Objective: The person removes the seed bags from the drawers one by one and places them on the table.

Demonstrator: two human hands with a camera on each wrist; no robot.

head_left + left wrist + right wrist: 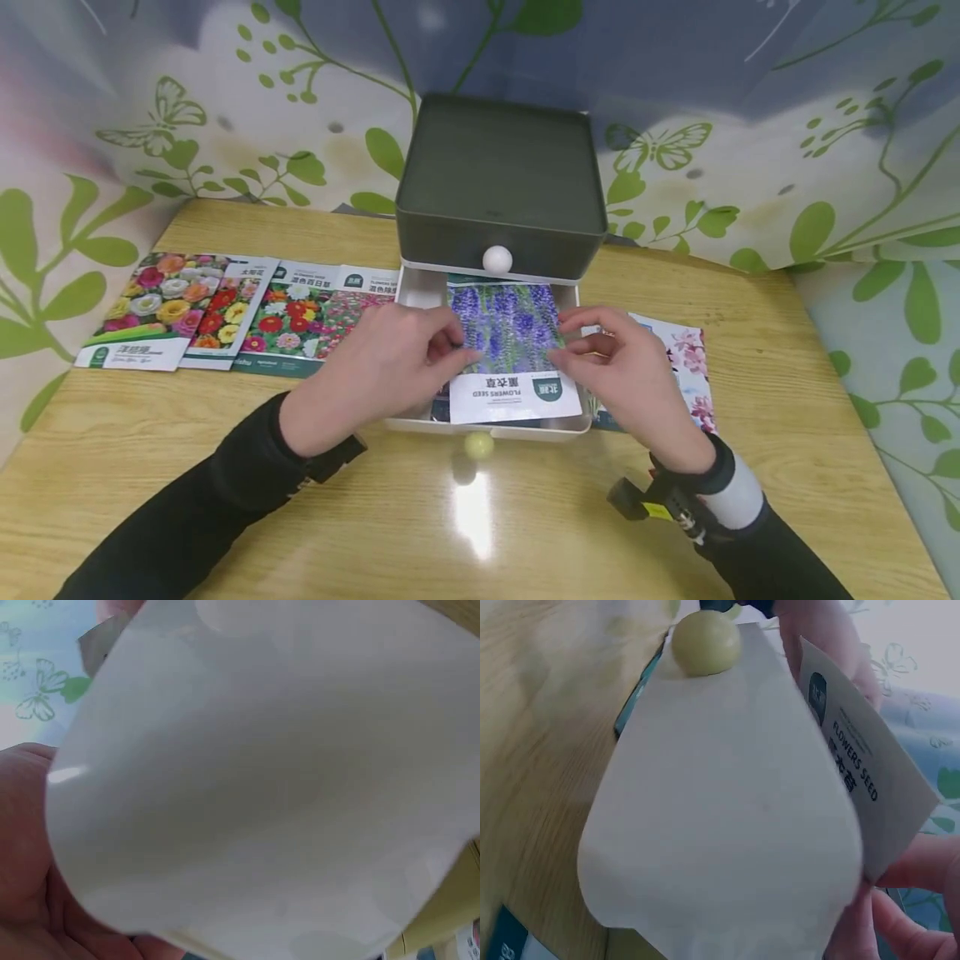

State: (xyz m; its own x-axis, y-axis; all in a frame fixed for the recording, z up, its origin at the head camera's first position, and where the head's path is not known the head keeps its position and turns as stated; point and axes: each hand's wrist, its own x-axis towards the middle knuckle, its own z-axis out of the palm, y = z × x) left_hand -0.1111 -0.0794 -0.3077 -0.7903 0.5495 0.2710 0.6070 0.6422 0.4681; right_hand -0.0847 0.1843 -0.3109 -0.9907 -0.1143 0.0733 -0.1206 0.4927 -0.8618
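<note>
A lavender seed packet (506, 333), purple flowers above a white band, is held over an open white drawer (551, 432). The left hand (371, 358) pinches its left edge between thumb and fingers, and the right hand (633, 371) pinches the right edge. Seen from the right wrist, the packet (859, 761) tilts up at the drawer's rim, thumb and fingers (922, 862) at its edge. Under it, parts of other packets show inside the drawer. The drawer's white wall (262, 780) fills most of the left wrist view and hides the left fingertips.
Above the drawer sits a dark green cabinet (498, 158) with a white knob (497, 259); the drawer's knob (480, 445) is yellow-green. Several flower seed packets (168, 308) overlap in a row at left. More packets (686, 358) lie at right, partly behind the right hand. Leaf-patterned covering surrounds the wooden table (315, 525).
</note>
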